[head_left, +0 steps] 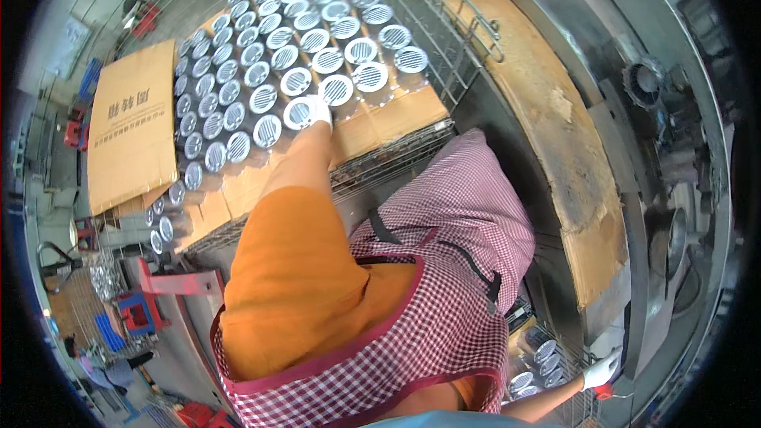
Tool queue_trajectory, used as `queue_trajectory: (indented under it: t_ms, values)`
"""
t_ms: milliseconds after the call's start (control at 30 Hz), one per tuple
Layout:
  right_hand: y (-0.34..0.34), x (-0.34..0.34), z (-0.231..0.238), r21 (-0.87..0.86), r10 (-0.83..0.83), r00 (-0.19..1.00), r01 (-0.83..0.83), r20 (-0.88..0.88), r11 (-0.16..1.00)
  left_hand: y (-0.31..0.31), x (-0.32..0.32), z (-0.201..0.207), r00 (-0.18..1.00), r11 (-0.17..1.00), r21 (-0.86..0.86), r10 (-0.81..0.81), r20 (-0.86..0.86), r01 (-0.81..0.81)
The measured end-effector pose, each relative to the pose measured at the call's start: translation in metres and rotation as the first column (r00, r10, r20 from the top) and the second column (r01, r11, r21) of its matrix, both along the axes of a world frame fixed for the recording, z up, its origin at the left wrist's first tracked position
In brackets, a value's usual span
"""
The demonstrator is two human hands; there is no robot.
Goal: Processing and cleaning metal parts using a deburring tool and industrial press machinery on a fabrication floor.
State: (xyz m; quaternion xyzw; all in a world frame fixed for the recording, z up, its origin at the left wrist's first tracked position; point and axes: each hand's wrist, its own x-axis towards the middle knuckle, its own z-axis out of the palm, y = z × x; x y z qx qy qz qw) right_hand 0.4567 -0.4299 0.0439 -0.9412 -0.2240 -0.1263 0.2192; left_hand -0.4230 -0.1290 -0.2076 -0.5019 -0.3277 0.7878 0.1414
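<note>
My left hand (323,113), in a white glove, is at the front row of parts on the cardboard. Its fingers are closed at the edge of a clear cylinder with a silvery slotted round top (299,114); the cylinder's lower part is hidden. Many matching cylinders (327,60) stand in rows on the cardboard sheet (388,120), which lies on a wire cart. Low on the right, my right hand (602,370), also white-gloved, reaches out with its fingers stretched beside a metal panel. Just under it is a small red part (603,391); I cannot tell whether they touch.
A printed cardboard panel (131,127) stands at the left end of the rows. To my right, a stained cardboard sheet (555,135) covers a metal bench. More cylinders (547,353) sit on a wire rack near my right arm. A person (111,371) is at the far lower left.
</note>
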Motion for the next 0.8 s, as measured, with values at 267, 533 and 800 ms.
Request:
queue_trajectory:
  t_ms: [267, 533, 800]
  values:
    - [-0.001, 0.012, -0.016, 0.074, -0.005, 1.000, 0.002, 0.031, 0.997, 0.000, -0.014, -0.034, 0.901, 0.928, 0.295, 0.087, 0.424, -0.228]
    - [-0.001, 0.013, -0.019, 0.032, -0.049, 0.998, 0.048, 0.036, 0.998, -0.013, 0.035, -0.004, 0.860, 0.930, 0.255, 0.106, 0.499, -0.263]
    - [-0.001, 0.001, -0.022, 0.064, -0.085, 0.996, 0.082, 0.038, 0.995, 0.003, 0.028, 0.028, 0.702, 0.729, 0.091, 0.607, 0.372, -0.678]
